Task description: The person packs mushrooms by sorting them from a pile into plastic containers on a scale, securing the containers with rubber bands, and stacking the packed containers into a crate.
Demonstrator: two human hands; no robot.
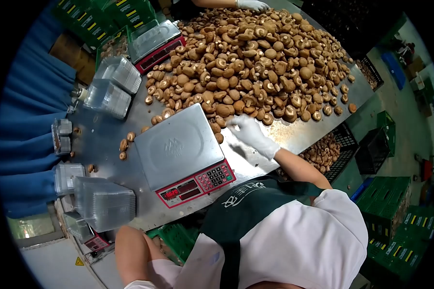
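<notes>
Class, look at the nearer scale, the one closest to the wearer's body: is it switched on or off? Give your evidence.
On: the nearer scale has red digits glowing in its display.

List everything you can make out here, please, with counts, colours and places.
Metal table: one, silver, centre
Mushrooms: too many to count, brown, heaped on table
Near scale: one, silver and red, on table
Far scale: one, silver and red, upper left
Clear containers: several stacks, colourless, left
Green crates: several, green, upper left and right
Black crates: at least three, black, right
Curtain: one, blue, far left
Co-worker's hand: one, white-gloved, top
Apron: one, dark green, lower centre
Left glove cuff: one, white, bottom edge
Right hand: one, white-gloved, at mushrooms' near edge
</notes>
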